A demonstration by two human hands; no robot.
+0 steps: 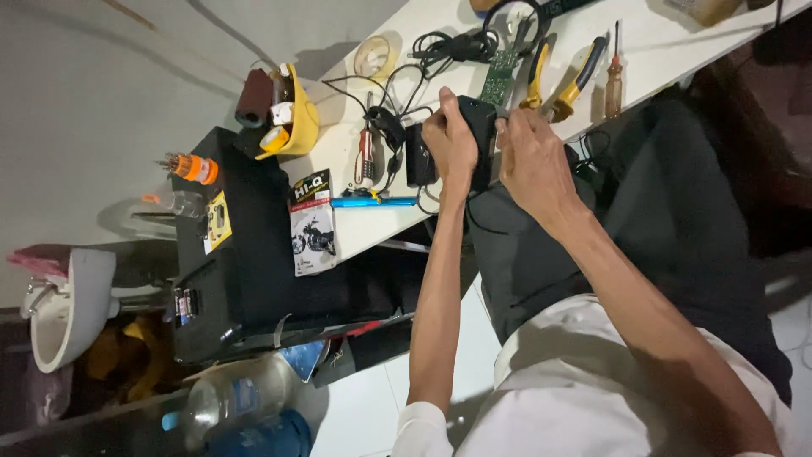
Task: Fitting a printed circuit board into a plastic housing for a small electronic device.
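Seen from above, a person in a white shirt works at a white desk, both hands closed on a small black box held at the desk's near edge, over the lap. The left hand wraps the box from one side, fingers curled tight against it; the right hand grips the other side, fingers bent over its top edge (the box's underside is hidden by the palms). A second black block lies just beside the left hand, with black cables trailing from it across the desk.

Just beyond the box lie a green circuit board, yellow-handled pliers and a brown-handled screwdriver. Near the left hand sit a red-and-white tool and a blue pen-like stick, the latter at the desk's edge. A roll of clear tape rests further off.

Beside the desk stands a black cabinet carrying a yellow cup stuffed with tape rolls, an orange bit holder and a printed packet. A clear bottle lies on the floor below.
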